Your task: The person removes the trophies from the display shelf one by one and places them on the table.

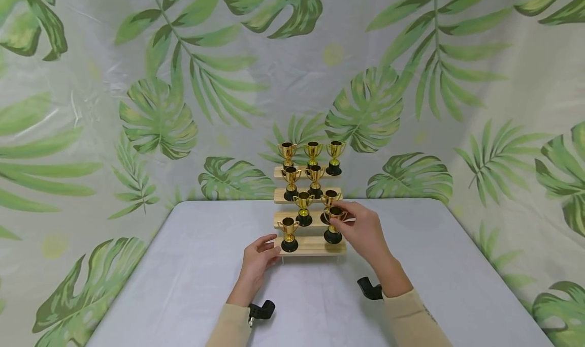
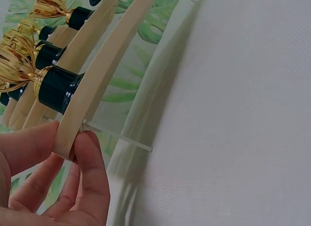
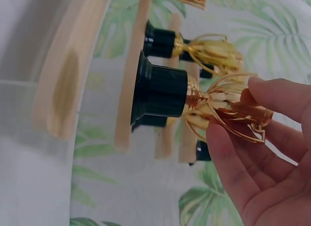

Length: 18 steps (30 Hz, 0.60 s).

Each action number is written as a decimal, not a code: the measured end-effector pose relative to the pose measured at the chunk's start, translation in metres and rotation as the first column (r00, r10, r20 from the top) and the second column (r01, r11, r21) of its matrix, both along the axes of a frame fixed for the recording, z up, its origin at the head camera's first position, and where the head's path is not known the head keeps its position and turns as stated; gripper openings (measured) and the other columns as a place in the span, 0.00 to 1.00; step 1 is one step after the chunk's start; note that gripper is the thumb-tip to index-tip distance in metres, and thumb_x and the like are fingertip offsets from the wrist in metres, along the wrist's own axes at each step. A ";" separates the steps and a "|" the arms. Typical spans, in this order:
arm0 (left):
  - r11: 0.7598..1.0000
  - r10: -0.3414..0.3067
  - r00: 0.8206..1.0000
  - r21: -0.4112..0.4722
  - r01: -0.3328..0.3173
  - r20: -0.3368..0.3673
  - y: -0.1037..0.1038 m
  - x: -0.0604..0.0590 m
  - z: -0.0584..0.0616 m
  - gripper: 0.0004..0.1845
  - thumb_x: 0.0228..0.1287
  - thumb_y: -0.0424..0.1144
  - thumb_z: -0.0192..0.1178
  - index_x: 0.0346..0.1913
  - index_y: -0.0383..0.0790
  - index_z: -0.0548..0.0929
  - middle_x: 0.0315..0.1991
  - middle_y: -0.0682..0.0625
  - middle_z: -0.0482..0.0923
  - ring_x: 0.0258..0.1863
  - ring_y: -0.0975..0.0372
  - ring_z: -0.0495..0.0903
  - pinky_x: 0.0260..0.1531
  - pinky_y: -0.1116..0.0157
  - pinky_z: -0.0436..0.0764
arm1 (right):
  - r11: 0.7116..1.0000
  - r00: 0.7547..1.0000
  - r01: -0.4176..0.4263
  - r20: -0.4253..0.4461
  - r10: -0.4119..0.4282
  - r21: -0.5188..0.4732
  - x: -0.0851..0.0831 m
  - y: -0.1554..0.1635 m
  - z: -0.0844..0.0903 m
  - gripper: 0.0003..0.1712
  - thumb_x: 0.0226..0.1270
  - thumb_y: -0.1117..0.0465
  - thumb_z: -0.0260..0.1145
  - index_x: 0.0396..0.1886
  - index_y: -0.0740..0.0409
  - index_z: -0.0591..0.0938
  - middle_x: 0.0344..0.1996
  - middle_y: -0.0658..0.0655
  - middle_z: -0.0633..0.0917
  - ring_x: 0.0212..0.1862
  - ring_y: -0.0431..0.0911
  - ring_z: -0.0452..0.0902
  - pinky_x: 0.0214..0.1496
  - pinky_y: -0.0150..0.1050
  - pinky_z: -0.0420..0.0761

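Observation:
My right hand (image 1: 365, 232) pinches the cup of a small gold trophy (image 3: 163, 90) with a black base. In the right wrist view that base hangs apart from the bottom shelf (image 3: 63, 90), above its right end. The left hand (image 1: 258, 263) grips the left end of the same wooden shelf (image 2: 99, 75), thumb and fingers on either side of the board. Close to it stands another gold trophy (image 1: 289, 232), upright on the shelf. A third trophy (image 1: 331, 198), on the tier behind, is partly hidden by the right hand and the held one.
The stepped wooden stand has several tiers on clear supports (image 2: 119, 135). Upright trophies occupy the upper tiers, among them one (image 1: 335, 156) at the top right. A white cloth covers the table (image 1: 205, 245). Behind hangs a leaf-patterned curtain (image 1: 292, 83).

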<state>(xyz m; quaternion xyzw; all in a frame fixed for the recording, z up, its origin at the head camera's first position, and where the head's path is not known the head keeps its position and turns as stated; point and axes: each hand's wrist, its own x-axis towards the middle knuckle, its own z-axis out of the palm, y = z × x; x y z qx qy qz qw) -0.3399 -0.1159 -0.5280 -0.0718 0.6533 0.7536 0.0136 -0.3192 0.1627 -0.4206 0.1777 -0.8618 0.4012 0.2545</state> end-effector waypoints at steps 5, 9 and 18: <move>1.000 0.004 1.000 0.004 -0.004 -0.005 -0.002 0.000 0.001 0.25 0.59 0.27 0.70 0.61 0.34 0.81 0.48 0.38 0.81 0.37 0.58 0.83 0.40 0.60 0.86 | 1.000 1.000 0.015 0.007 -0.015 -0.013 0.000 0.008 0.006 0.24 0.61 0.61 0.77 0.58 0.57 0.84 0.46 0.53 0.86 0.41 0.45 0.84 0.41 0.37 0.87; 1.000 -0.005 1.000 -0.001 0.005 -0.009 -0.002 0.000 0.000 0.25 0.60 0.27 0.70 0.61 0.34 0.81 0.48 0.38 0.81 0.38 0.57 0.83 0.40 0.61 0.86 | 0.999 0.999 0.037 0.020 -0.036 -0.013 0.001 0.015 0.009 0.24 0.62 0.60 0.76 0.58 0.56 0.84 0.47 0.52 0.86 0.42 0.45 0.83 0.42 0.37 0.87; 1.000 -0.017 1.000 -0.014 0.017 -0.020 -0.001 0.001 -0.001 0.25 0.61 0.29 0.70 0.62 0.33 0.79 0.49 0.39 0.80 0.38 0.57 0.83 0.43 0.58 0.86 | 0.996 0.997 0.082 0.008 -0.082 -0.028 0.000 0.031 0.011 0.23 0.62 0.60 0.76 0.57 0.54 0.85 0.43 0.51 0.86 0.41 0.45 0.83 0.42 0.39 0.87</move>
